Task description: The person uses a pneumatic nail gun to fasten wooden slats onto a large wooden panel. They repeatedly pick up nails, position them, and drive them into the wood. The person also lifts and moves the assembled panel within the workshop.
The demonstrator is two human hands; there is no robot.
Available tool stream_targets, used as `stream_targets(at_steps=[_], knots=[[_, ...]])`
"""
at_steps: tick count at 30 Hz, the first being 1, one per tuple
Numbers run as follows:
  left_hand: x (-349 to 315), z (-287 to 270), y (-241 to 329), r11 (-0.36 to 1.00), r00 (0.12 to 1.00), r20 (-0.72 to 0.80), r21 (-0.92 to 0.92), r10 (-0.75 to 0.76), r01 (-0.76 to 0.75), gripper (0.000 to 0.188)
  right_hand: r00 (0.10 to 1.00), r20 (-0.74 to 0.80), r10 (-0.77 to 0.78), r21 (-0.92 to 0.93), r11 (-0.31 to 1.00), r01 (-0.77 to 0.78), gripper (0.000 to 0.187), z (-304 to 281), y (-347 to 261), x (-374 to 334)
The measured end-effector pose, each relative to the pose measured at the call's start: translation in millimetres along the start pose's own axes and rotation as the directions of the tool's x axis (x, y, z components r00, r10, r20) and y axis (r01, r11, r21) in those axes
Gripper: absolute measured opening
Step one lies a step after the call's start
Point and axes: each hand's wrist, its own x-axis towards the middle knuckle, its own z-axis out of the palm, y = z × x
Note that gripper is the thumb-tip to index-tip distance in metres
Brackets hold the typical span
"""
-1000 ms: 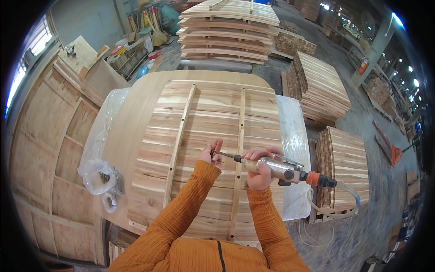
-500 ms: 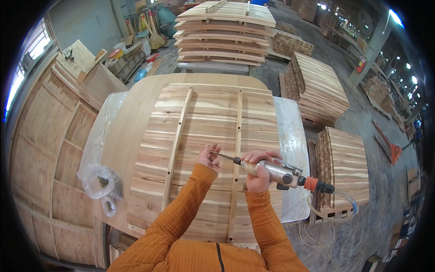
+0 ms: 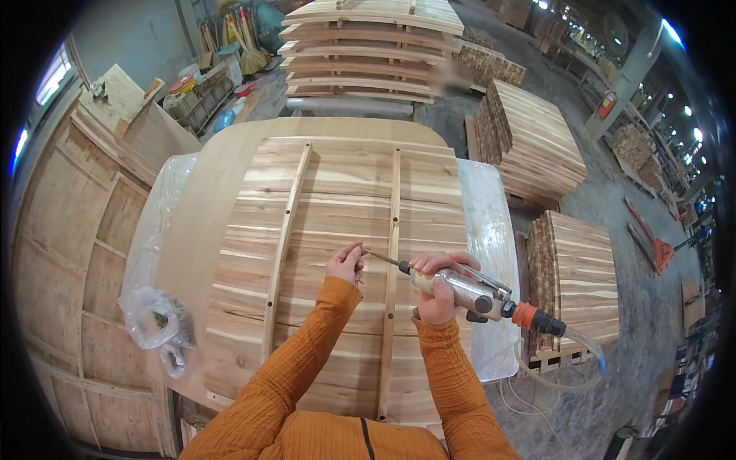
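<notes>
Across a slatted wooden panel [image 3: 337,199] run two narrow battens, the left batten [image 3: 287,222] and the right batten [image 3: 393,238], with dark holes along them. My right hand [image 3: 438,291] is wrapped round a silver air screwdriver [image 3: 469,294], its bit pointing left. At the bit's tip, between the two battens, my left hand [image 3: 346,265] is closed, thumb and fingertips pinching what looks like a small screw [image 3: 366,251]. Another thin piece shows below these fingers, too small to make out. Both hands are held above the panel.
A clear plastic bag [image 3: 157,318] with small dark pieces lies at the left of the rounded board [image 3: 192,230] under the panel. An air hose [image 3: 594,360] curls off the tool at right. Stacked panels stand behind [image 3: 368,57] and at right [image 3: 579,276].
My left fingers have closed more tightly at the bit's tip. The panel and surroundings have shifted slightly left in the view. My right hand still holds the air screwdriver.
</notes>
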Motion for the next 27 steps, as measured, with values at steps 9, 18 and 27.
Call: stream_targets(at_steps=[9,18,27], knots=[[18,11,-6,0.955,0.994,0.028,0.278,0.104,-0.108,0.02,0.999,0.039,0.013,-0.054,0.998,-0.01,0.038,-13,30,14],[102,46,6,0.932,0.97,0.243,0.35,0.008,-0.095,0.029,0.967,0.198,0.163,-0.166,0.977,-0.131,0.035,-21,97,98],[285,135,34,0.86,0.918,0.293,0.502,-0.269,0.091,0.045,0.971,0.21,0.118,-0.323,0.945,-0.045,0.02,-2,219,266]])
